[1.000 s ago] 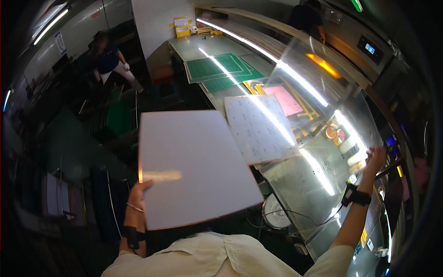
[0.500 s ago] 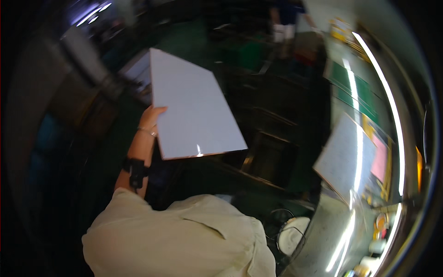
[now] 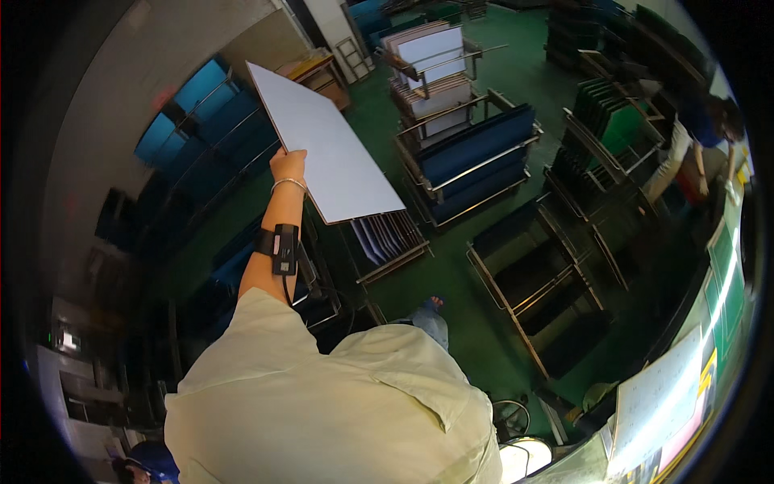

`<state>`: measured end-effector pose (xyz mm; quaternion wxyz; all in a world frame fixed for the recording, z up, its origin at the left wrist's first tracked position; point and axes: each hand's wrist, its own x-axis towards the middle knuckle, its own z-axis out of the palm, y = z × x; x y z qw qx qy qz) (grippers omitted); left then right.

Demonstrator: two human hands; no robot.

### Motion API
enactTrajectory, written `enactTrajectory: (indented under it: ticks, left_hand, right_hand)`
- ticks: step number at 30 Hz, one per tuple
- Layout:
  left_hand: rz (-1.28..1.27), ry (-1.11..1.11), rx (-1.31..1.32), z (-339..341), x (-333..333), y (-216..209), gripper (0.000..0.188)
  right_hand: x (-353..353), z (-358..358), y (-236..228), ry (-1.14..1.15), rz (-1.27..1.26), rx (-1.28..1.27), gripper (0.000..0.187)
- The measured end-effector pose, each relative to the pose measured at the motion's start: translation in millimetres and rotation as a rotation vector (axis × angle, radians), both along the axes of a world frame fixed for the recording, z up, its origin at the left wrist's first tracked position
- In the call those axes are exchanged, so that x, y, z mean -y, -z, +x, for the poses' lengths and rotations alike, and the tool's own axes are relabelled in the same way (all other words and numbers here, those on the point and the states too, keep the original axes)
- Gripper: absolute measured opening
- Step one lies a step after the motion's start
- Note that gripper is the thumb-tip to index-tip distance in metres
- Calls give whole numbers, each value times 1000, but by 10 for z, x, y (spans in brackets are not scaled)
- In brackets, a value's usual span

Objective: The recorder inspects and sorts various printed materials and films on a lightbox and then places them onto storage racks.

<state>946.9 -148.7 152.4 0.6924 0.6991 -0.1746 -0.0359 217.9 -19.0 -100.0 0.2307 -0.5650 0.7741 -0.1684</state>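
My left hand (image 3: 289,167) is closed on the long lower-left edge of a large white rectangular panel (image 3: 334,157), thumb over its pale face. My left arm is stretched out ahead, with a bracelet at the wrist and a black strapped device (image 3: 282,250) on the forearm. The panel is tilted, one corner pointing up to the far left. Its near end hangs over a low rack of upright white panels (image 3: 385,238), which it partly hides. Whether the two touch, I cannot tell. My right hand is out of view.
Farther ahead stand metal racks holding white boards (image 3: 431,56) and dark blue panels (image 3: 472,161). Green panels (image 3: 605,121) stand to the right, with a person (image 3: 697,133) bending beyond. A low metal frame rack (image 3: 532,282) is nearer. A worktable carries a pale board (image 3: 657,399).
My view has turned left, so the worktable sits farther right and the racks show clearly. The white panel, still in my left hand, has moved up slightly and is tilted more.
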Motion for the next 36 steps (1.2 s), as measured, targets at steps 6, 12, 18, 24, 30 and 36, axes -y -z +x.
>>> enactTrajectory:
  ticks: [6, 12, 18, 24, 30, 36]
  left_hand:
    - [374, -346, 209, 909, -252, 472, 25]
    - [566, -440, 230, 1515, -511, 1256, 29]
    - [714, -443, 96, 1700, -825, 2061, 29]
    - [589, -366, 93, 1583, -835, 3063, 39]
    - [633, -364, -102, 1468, -856, 3520, 40]
    - [623, -344, -126, 1316, -744, 3909, 42]
  right_hand:
    - [417, 402, -129, -35, 80, -57, 26]
    - [946, 942, -309, -97, 189, -145, 26]
    - [1621, 1663, -352, -248, 291, -166, 27]
    - [1987, 2298, -402, -333, 390, -198, 27]
    - [2414, 2776, -400, -385, 476, -187, 27]
    - [2603, 3131, -360, -368, 508, -198, 27]
